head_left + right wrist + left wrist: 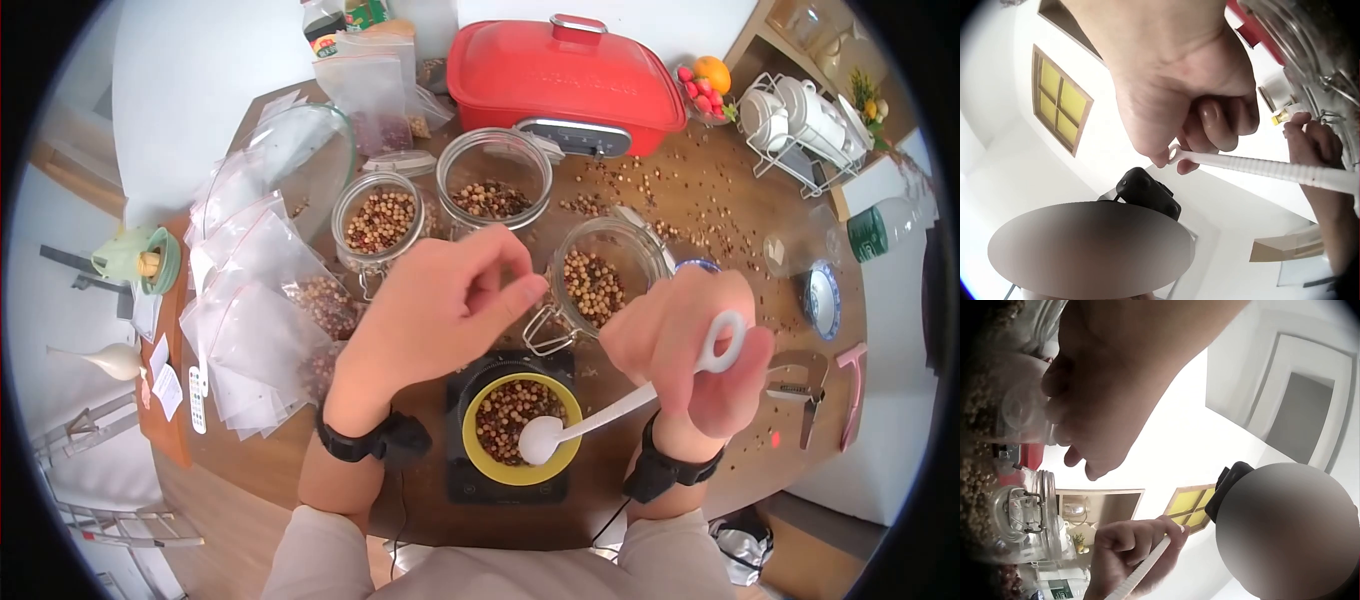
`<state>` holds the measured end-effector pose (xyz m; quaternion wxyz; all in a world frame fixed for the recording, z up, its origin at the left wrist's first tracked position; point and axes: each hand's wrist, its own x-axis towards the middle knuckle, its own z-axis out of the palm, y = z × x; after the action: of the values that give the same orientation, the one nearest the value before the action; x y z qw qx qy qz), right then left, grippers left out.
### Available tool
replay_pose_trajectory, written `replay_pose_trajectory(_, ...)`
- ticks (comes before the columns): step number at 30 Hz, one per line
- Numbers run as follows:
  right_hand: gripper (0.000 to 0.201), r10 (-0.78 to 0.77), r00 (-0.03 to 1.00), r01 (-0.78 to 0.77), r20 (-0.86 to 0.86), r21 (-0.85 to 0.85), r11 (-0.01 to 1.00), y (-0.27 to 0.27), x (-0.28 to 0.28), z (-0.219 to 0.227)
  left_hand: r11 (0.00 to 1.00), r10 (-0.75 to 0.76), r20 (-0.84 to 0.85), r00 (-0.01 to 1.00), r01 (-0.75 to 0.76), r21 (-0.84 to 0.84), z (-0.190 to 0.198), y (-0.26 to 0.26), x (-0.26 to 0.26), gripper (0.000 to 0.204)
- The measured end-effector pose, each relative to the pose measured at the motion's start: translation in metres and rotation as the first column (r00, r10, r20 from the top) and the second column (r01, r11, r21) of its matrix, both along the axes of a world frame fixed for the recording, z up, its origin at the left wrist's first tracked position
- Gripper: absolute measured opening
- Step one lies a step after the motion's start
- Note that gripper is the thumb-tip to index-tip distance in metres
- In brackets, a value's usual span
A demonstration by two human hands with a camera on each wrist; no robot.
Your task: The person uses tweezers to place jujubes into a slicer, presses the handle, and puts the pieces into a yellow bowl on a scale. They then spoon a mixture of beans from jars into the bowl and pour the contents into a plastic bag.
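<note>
The right hand (672,345) pinches the ring end of a ridged white spoon (610,411), its scoop over speckled brown grains (507,408) in a round yellow bowl (469,430), contact unclear. The bowl hides the middle of a black scale (470,491); the left hand (435,302), loosely curled, holds nothing near clip-top glass jars (600,237) of similar grains.

Yellow bowl (510,476); spoon (612,406) (all white); black scale (462,482); red cooker (560,75).
</note>
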<state>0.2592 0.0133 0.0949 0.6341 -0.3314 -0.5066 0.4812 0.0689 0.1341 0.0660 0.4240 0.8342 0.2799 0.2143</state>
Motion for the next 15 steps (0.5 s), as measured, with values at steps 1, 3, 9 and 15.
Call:
replay_pose_trajectory(1, 0.064, -0.019, 1.0, 0.019, 0.012, 0.006, 1.0, 0.0, -0.003, -0.001, 1.0, -0.014, -0.025, 1.0, 0.014, 0.017, 0.005, -0.002, 0.003, 0.015)
replay_pose_trajectory(3, 0.064, -0.02, 0.999, 0.019, 0.033, 0.027, 0.999, 0.002, -0.006, -0.002, 0.995, -0.08, -0.043, 0.996, 0.082, 0.052, 0.001, -0.003, 0.004, 0.015)
replay_pose_trajectory(9, 0.063, -0.087, 0.987, 0.101, -0.133, 0.108, 0.989, 0.004, -0.007, -0.004, 0.978, -0.204, -0.155, 0.967, 0.207, 0.003, -0.007, -0.006, 0.002, 0.021)
replay_pose_trajectory(15, 0.058, -0.179, 0.837, 0.286, -0.518, 0.134, 0.949, 0.006, 0.015, 0.003, 0.969, -0.233, -0.287, 0.929, 0.246, 0.01, -0.007, -0.003, -0.003, 0.028)
